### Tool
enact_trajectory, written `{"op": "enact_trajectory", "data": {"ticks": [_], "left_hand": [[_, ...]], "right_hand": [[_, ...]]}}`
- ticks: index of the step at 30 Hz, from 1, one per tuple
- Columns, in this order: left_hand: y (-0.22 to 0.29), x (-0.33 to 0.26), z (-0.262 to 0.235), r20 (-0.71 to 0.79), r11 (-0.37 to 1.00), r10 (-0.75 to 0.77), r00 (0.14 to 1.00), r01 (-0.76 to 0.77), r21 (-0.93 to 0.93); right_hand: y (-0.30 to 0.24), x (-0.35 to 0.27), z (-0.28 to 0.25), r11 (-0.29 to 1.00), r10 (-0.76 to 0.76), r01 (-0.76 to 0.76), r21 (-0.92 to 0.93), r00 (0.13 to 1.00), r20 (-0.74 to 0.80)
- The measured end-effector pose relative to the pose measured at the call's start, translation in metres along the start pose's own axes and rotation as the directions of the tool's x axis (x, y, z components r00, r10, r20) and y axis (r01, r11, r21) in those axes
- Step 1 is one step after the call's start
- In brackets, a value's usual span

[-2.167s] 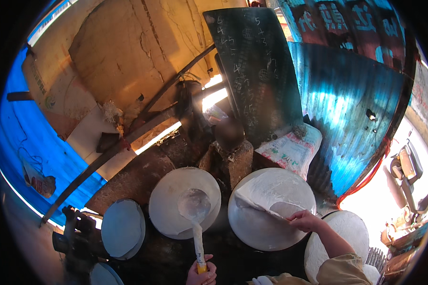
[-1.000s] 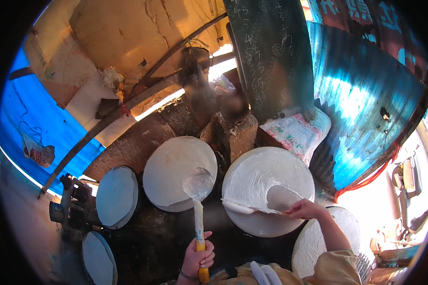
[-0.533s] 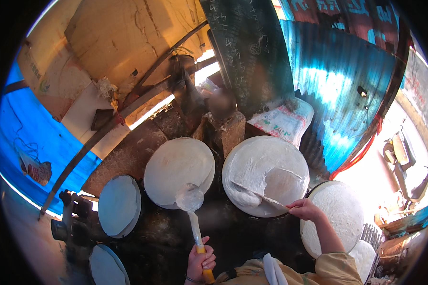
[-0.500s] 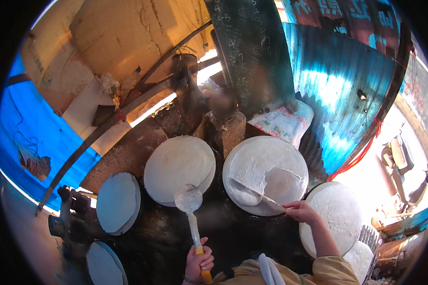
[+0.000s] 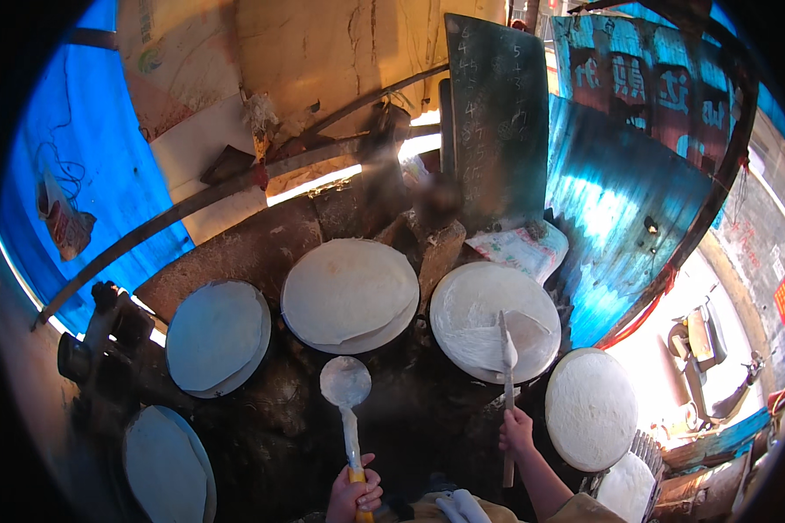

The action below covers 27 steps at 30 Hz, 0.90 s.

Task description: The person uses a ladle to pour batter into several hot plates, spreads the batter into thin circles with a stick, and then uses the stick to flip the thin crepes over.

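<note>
My left hand [image 5: 355, 493] is closed round the yellow handle of a batter-coated ladle [image 5: 345, 383], its bowl hanging in front of a round griddle with a pale flatbread [image 5: 349, 292] on it. In my right hand [image 5: 516, 432] is a long, thin flat spreader [image 5: 508, 397]. The far end of the spreader rests in the wet white batter [image 5: 462, 327] on the round griddle at the centre right. Batter coats most of that griddle; a greyer, thinly covered patch shows on its right side, next to the blade.
More round griddles with pale sheets stand at the left [image 5: 218, 338], lower left [image 5: 167, 466] and right [image 5: 590, 408]. A white sheet lies on a rack [image 5: 628, 488] at the lower right. Behind are a chalkboard [image 5: 497, 122] and a printed sack [image 5: 523, 248]. A scooter [image 5: 702, 349] stands outside.
The spreader has swung from a slant across the griddle to nearly upright in view, and my right hand has drawn nearer to me. My left hand still holds the ladle. The view has turned.
</note>
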<state>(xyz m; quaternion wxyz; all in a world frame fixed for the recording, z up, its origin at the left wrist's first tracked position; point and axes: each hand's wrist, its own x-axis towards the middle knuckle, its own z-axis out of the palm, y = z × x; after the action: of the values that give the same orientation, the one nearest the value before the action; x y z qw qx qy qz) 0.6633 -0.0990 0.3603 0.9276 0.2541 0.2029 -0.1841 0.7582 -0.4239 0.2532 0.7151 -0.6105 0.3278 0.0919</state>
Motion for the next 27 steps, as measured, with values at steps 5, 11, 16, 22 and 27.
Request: {"op": "enact_trajectory", "data": {"ticks": [5, 11, 16, 22, 27], "left_hand": [[-0.005, 0.008, 0.007, 0.063, 0.998, -0.047, 0.997, 0.050, -0.044], [0.006, 0.009, 0.016, 0.071, 0.999, -0.045, 0.997, 0.043, 0.030], [-0.008, 0.030, 0.043, 0.073, 0.992, -0.090, 0.993, 0.083, 0.094], [-0.012, 0.044, 0.050, 0.066, 0.982, -0.185, 0.980, 0.187, -0.021], [-0.028, 0.062, 0.050, 0.143, 0.945, -0.322, 0.936, 0.328, -0.016]], "right_hand": [[0.017, 0.007, 0.018, 0.933, -0.331, 0.294, -0.209, 0.928, -0.169], [0.070, 0.030, -0.052, 0.737, -0.584, 0.470, -0.487, 0.805, -0.107], [0.000, 0.132, -0.128, 0.583, -0.727, 0.407, -0.703, 0.647, -0.229], [-0.061, 0.124, -0.070, 0.888, -0.456, 0.441, -0.132, 0.801, -0.388], [-0.012, 0.040, 0.030, 0.941, -0.144, 0.234, 0.247, 0.932, -0.334]]}}
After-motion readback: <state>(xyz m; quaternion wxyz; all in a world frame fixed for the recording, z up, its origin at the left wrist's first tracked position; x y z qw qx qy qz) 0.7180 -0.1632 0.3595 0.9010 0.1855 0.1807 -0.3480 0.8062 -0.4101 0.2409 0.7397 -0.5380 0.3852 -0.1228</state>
